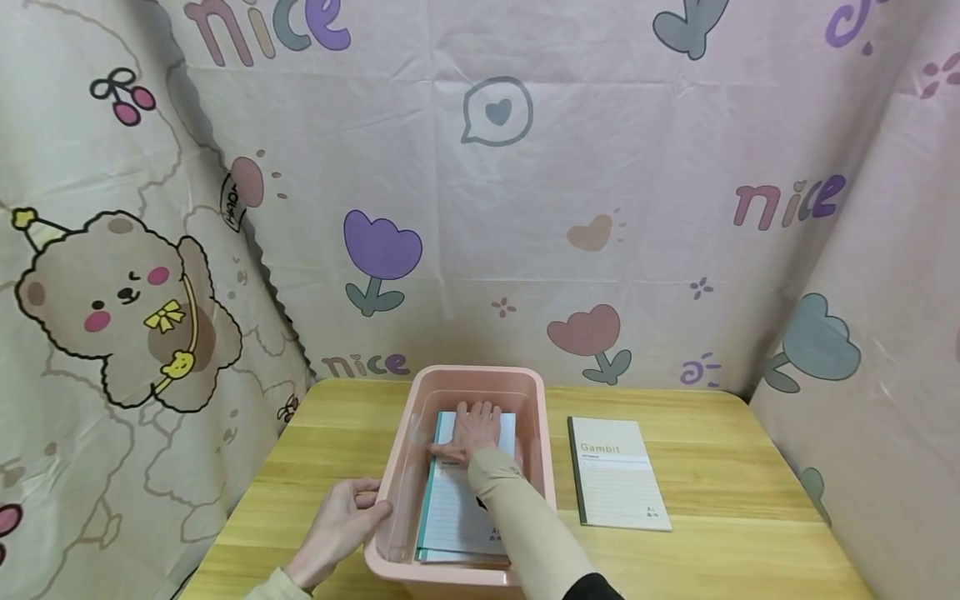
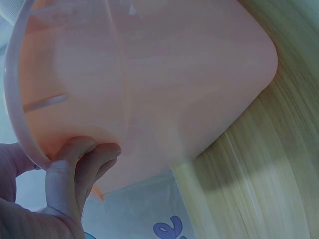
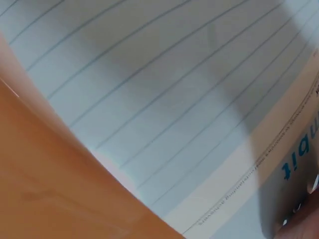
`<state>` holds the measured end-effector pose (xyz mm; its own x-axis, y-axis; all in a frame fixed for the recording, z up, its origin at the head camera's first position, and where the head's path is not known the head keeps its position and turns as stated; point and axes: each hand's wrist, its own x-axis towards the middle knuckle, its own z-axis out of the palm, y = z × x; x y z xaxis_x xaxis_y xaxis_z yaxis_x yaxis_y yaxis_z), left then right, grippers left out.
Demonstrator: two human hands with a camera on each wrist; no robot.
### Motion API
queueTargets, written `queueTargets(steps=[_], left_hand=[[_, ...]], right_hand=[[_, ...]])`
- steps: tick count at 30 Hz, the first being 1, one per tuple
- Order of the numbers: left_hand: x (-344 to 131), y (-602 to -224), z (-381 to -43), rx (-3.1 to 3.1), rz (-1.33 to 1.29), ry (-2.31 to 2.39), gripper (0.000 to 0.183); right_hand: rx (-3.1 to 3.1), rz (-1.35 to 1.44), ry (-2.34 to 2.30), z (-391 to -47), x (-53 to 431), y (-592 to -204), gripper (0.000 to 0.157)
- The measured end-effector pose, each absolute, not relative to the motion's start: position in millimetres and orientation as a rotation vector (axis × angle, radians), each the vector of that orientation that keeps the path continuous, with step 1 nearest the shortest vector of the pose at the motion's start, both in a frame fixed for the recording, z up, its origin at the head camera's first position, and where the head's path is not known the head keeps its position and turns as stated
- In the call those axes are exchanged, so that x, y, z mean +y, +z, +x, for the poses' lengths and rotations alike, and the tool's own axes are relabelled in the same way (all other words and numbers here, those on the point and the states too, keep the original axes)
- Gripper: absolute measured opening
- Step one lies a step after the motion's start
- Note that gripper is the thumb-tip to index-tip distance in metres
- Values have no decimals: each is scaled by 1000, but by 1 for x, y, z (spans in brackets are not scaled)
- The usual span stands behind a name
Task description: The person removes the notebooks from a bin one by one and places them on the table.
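Observation:
A pink plastic bin [image 1: 542,433] stands on the table with lined notebooks stacked inside. My left hand [image 1: 341,521] grips its left rim, thumb on one side and fingers on the other, as the left wrist view shows at the bin wall [image 2: 189,84]. Reaching into the bin, my right hand [image 1: 476,429] lies spread on the upper part of the top notebook [image 1: 459,512], which has a teal spine along its left. The edge of another notebook shows beneath it at the near end. In the right wrist view the notebook's lined cover [image 3: 149,94] fills most of the picture, beside the bin wall.
To the right of the bin, a cream notebook [image 1: 621,483] with a dark spine and "Gambit" in gold lies flat on the wooden table [image 1: 742,500]. A printed curtain [image 1: 495,208] hangs behind the table and along both sides.

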<state>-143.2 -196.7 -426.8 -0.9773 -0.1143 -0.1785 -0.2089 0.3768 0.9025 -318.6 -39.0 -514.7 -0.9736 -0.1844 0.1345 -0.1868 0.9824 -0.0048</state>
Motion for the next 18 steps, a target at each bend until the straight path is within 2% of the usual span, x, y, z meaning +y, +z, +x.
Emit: queueTargets(steps=[3, 9, 13, 18], left_hand=[[-196, -427, -143, 2538, -304, 1692, 44], [-195, -429, -142, 2543, -277, 1714, 45], [-196, -429, -141, 2539, -282, 1711, 46], [-197, -428, -142, 2538, -278, 1722, 45]], right_hand=[[-2987, 288, 6, -318, -39, -506, 89], [-2988, 341, -33, -320, -33, -484, 93], [-2996, 362, -29, -320, -29, -469, 86], [-2985, 394, -8, -319, -24, -449, 85]])
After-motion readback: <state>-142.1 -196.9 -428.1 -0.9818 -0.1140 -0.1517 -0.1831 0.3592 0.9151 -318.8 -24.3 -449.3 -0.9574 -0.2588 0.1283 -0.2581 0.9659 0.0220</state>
